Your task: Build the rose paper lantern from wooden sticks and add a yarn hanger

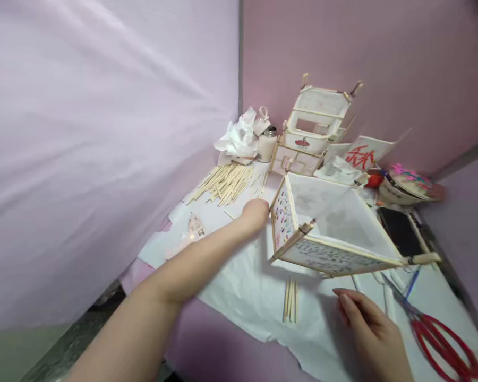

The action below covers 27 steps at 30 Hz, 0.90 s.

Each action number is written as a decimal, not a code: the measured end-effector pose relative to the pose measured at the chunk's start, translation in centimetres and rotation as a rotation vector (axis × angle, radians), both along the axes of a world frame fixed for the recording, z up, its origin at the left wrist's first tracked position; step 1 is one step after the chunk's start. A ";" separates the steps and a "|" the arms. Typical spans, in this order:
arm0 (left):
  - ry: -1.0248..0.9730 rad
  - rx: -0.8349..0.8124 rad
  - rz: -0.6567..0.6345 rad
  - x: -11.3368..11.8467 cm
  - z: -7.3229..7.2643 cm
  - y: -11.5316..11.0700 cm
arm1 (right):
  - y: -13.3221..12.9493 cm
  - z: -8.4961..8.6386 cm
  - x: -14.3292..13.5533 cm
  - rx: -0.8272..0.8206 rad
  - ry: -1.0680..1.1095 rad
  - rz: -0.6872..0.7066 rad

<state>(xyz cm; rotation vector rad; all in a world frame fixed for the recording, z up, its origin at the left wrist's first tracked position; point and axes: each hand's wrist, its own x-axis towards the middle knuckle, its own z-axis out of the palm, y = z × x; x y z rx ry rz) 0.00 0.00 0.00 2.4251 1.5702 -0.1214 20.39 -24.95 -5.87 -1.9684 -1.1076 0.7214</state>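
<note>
A box-like frame of wooden sticks with white paper sides (334, 257) is tilted over the table, its top uncovered. Coloured dabs mark its left side and dark brush-like writing runs along its front. My left hand (256, 212) is closed at the frame's left edge; its fingertips are hidden behind it. Below the front edge, my right hand (368, 323) is apart from the frame, its fingers loosely bent and thumb slightly off the forefinger, with nothing visible in it. Several short sticks (290, 301) lie side by side on the paper to its left.
A pile of sticks (229, 183) lies at the back left, near crumpled white tissue (241, 137) and a jar (267, 144). A tiered stick-and-paper structure (302, 143) stands behind. Red-handled scissors (446, 339), a dark phone-like slab (400, 231) and a decorated basket (400, 191) are right.
</note>
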 end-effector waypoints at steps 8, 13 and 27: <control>-0.031 0.010 0.066 -0.9 0.3 -1.7 | -0.3 -0.1 -0.4 0.041 0.057 0.047; -0.380 0.000 0.084 -5.9 -0.3 -6.2 | -0.4 0.1 -0.5 0.102 0.058 0.078; -0.835 -0.036 -0.160 -6.3 -5.7 -15.5 | 3.0 1.5 -10.6 0.429 -0.070 0.484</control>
